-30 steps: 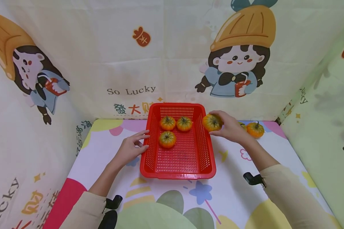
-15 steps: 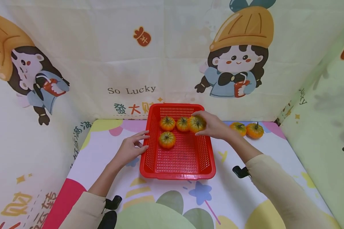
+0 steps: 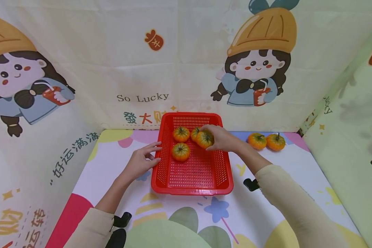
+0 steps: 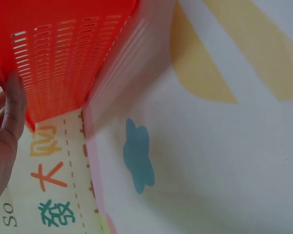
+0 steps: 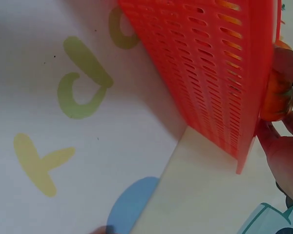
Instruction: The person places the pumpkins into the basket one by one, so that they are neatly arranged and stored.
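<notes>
A red plastic basket [image 3: 192, 190] with perforated walls stands on the table. My right hand [image 3: 221, 137] reaches over its right wall and grips a small orange-green pumpkin [image 3: 204, 138] from its right side. In the right wrist view this pumpkin [image 5: 278, 95] shows partly beyond the rim, between thumb and fingers. It overlaps another pumpkin [image 3: 194, 133], which is partly hidden. Two more, a back-left pumpkin [image 3: 181, 134] and a front-left pumpkin [image 3: 181, 152], sit in the basket. My left hand [image 3: 142, 160] touches the left rim with its fingertips, fingers loosely extended.
Outside the basket, at the table's back right, lie two more pumpkins, one on the left [image 3: 257, 141] and one on the right [image 3: 276, 141]. The patterned tabletop [image 3: 266, 199] meets cloth-covered walls [image 3: 192, 69] at the back and sides.
My right hand has carried the pumpkin leftward from the right rim into the basket, beside the back pumpkin, slightly lower in view. The left hand stays at the left rim.
</notes>
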Available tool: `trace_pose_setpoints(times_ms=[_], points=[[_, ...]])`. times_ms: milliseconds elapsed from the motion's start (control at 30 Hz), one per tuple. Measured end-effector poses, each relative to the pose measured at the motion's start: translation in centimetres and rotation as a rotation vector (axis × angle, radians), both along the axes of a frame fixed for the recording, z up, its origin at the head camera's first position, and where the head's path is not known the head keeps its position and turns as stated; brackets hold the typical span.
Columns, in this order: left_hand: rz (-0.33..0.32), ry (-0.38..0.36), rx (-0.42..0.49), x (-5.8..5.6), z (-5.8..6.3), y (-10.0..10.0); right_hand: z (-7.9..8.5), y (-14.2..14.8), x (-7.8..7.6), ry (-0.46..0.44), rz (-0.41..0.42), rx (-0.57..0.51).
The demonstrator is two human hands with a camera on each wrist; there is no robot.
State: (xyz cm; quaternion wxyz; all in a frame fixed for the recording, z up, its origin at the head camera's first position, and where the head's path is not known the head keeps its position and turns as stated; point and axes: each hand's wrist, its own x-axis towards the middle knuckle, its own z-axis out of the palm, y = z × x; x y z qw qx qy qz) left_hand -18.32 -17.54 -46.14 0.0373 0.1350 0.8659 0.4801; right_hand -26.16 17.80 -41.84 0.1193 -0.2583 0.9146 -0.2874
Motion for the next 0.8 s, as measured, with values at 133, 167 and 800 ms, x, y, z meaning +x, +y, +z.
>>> trace_pose_setpoints(times_ms=[133,167,800], points=[[0.003,-0.002,0.000,0.0,0.0,0.0,-0.3,-0.3,-0.2,-0.014,0.012,0.034],[0.002,0.001,-0.002,0.0,0.0,0.0,-0.4,-0.3,-0.2,-0.016,0.019,0.042],[-0.007,0.020,-0.020,0.0,-0.1,0.0,-0.9,-1.7,-1.1,-0.090,0.127,0.212]])
